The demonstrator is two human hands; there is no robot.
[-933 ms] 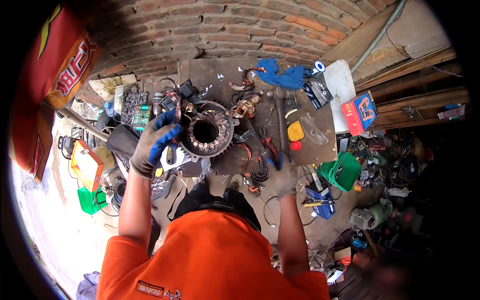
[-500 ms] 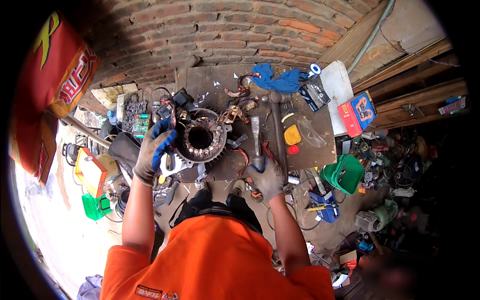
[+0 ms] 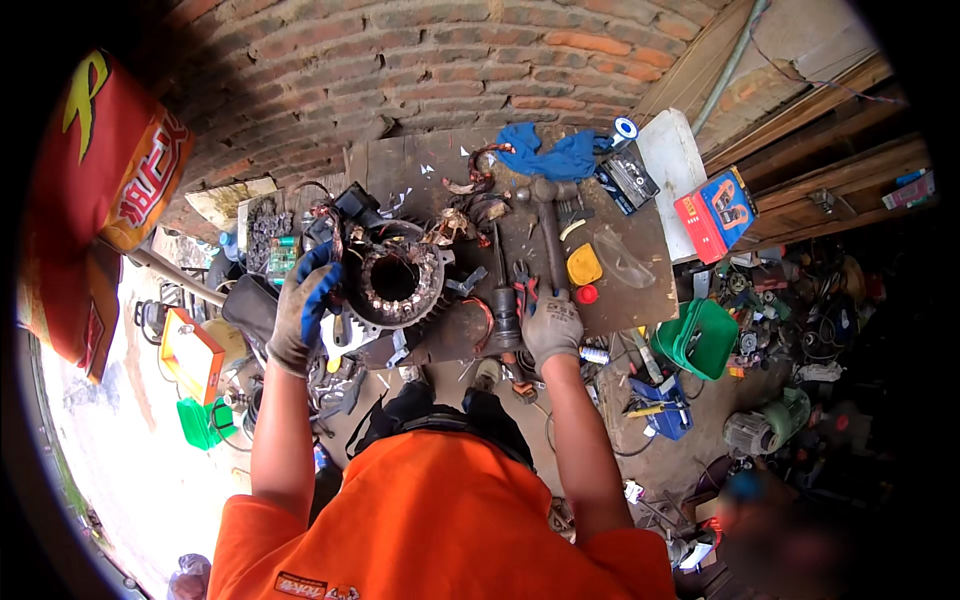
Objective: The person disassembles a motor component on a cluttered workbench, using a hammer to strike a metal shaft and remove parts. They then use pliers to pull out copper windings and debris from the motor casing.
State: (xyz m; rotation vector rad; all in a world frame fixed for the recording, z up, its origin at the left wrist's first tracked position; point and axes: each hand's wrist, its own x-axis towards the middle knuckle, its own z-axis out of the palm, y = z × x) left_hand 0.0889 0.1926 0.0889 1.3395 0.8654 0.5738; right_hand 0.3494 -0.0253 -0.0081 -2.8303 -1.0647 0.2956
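Note:
A round finned motor housing [image 3: 436, 268] with cut copper windings inside its bore sits at the left of the wooden bench. My left hand [image 3: 303, 305], in a grey and blue work glove, grips the housing's left side. My gloved right hand [image 3: 552, 325] is at the bench's near edge, closed over the lower end of a hammer's handle [image 3: 551, 240]; its fingertips are partly hidden. Just left of that hand lie red-handled pliers [image 3: 524, 286]. A dark chisel-like tool [image 3: 504, 305] with a thick grip lies between the pliers and the housing.
Torn copper windings [image 3: 480, 215], a blue cloth [image 3: 550, 152] and a yellow lid [image 3: 584, 266] lie on the bench. A red and blue box [image 3: 716, 214] stands right. A green bin [image 3: 698, 338] and a motor [image 3: 768, 420] are on the cluttered floor. Brick wall [image 3: 450, 70] rises behind.
My right hand has moved from the chisel-like tool to the hammer handle. The chisel-like tool has turned and shifted, and the pliers are more exposed. My left hand stays at the housing.

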